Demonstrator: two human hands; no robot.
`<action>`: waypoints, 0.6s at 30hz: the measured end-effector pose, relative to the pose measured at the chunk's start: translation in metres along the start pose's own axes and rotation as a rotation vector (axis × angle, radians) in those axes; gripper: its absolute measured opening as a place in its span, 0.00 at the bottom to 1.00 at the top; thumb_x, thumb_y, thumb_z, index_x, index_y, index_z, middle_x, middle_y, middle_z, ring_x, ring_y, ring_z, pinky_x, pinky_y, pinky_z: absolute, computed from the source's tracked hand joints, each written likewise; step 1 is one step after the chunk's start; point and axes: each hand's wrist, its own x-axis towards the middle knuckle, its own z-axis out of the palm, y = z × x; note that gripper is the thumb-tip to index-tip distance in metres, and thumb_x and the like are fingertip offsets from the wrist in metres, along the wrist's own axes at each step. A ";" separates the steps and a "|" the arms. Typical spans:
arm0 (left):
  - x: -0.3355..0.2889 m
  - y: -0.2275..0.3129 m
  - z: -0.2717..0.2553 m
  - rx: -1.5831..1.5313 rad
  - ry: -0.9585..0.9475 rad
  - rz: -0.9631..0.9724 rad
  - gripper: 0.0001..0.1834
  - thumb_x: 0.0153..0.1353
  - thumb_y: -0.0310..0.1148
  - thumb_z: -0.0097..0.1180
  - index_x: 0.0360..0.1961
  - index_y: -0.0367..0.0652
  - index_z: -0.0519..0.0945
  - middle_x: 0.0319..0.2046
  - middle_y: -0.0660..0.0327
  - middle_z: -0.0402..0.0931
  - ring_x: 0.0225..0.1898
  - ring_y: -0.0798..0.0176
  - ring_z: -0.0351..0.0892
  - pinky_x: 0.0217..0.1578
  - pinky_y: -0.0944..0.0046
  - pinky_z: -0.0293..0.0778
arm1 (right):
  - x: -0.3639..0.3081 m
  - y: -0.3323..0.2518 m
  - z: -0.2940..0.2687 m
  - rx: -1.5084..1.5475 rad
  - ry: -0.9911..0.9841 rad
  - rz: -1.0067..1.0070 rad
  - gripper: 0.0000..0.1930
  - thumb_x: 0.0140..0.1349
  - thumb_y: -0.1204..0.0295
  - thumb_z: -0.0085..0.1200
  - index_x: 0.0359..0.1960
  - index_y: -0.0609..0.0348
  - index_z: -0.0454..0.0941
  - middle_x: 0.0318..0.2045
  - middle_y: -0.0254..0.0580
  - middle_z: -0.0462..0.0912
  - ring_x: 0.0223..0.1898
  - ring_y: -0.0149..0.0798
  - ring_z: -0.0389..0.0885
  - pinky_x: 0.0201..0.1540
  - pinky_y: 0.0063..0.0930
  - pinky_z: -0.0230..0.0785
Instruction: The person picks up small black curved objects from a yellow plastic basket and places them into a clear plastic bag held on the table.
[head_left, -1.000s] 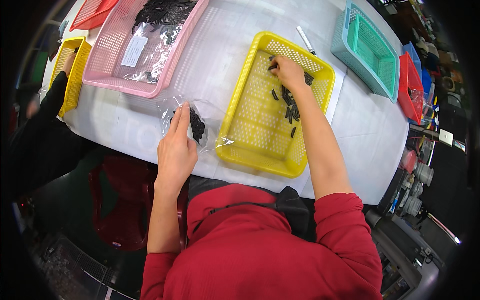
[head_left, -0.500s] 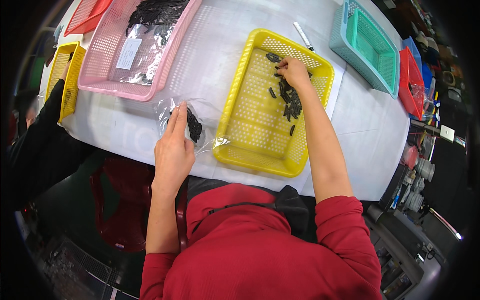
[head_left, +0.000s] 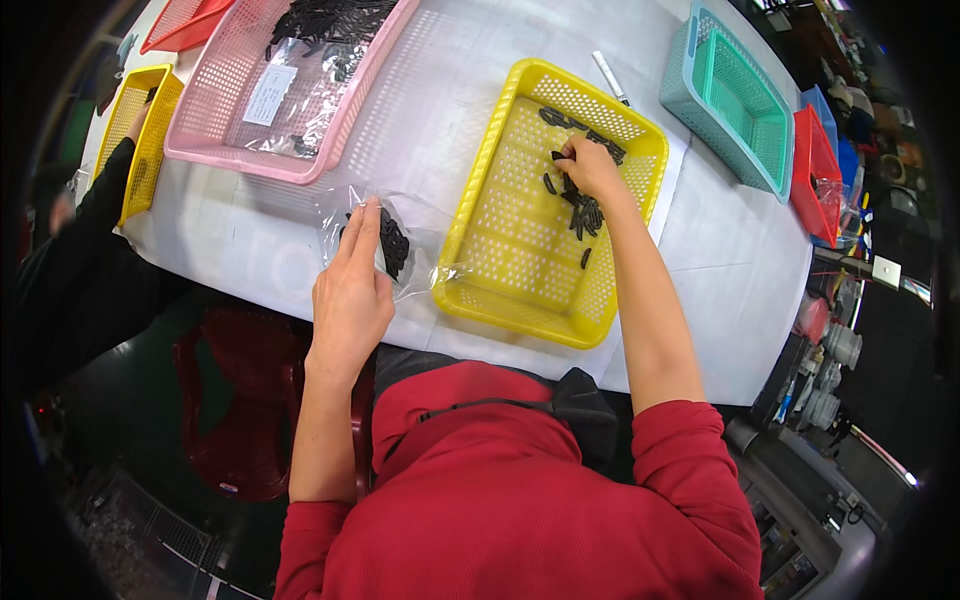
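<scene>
Yellow perforated plastic, a shallow rectangular basket (head_left: pixel 520 255), lies under the right hand (head_left: pixel 590 168), whose fingers (head_left: pixel 568 152) are curled together and pinched on a small black plastic piece (head_left: pixel 556 156) at their tips. More small black pieces (head_left: pixel 583 215) lie scattered on the basket floor just below and beside those fingertips, and a few sit farther up toward the basket's far rim. The left hand (head_left: pixel 352 290) rests flat on the white table covering (head_left: pixel 450 90), fingers stretched out straight and close together, pressing down on a clear plastic bag (head_left: pixel 420 215); it grips nothing that can be made out. Inside that bag, just to the right of the extended fingertips, sits a dark clump of black pieces (head_left: pixel 395 243), and the bag's right edge touches the yellow basket's near corner. Beyond the left fingertips, up the table, stands a pink perforated basket (head_left: pixel 385 65) holding another clear bag with a white label and more black pieces. Well to the right of the right hand sits a teal perforated basket (head_left: pixel 690 85), with a red basket (head_left: pixel 812 160) beside it, and a white marker pen (head_left: pixel 608 76) lies just past the yellow basket's far rim. At the far left, another person's dark sleeve (head_left: pixel 95 215) reaches toward a second, smaller yellow basket (head_left: pixel 160 130).
</scene>
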 end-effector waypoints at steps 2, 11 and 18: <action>-0.001 0.003 -0.002 -0.066 -0.017 -0.055 0.37 0.48 0.13 0.42 0.65 0.38 0.61 0.62 0.47 0.63 0.62 0.45 0.63 0.54 0.56 0.67 | -0.008 0.002 0.005 0.126 -0.037 0.036 0.15 0.49 0.67 0.65 0.38 0.58 0.79 0.38 0.51 0.82 0.42 0.52 0.80 0.45 0.40 0.72; -0.005 -0.002 0.000 0.012 0.014 0.041 0.38 0.48 0.16 0.47 0.65 0.38 0.59 0.61 0.43 0.63 0.43 0.40 0.76 0.39 0.50 0.74 | -0.044 -0.023 0.044 -0.063 0.195 0.101 0.15 0.50 0.67 0.65 0.38 0.61 0.78 0.35 0.49 0.83 0.40 0.50 0.81 0.44 0.40 0.72; -0.009 0.000 -0.002 -0.060 0.005 -0.027 0.37 0.48 0.13 0.43 0.65 0.39 0.62 0.62 0.46 0.63 0.59 0.44 0.67 0.51 0.56 0.69 | -0.051 -0.028 0.046 0.074 0.214 0.122 0.14 0.50 0.69 0.64 0.37 0.61 0.78 0.35 0.47 0.83 0.40 0.48 0.81 0.43 0.40 0.72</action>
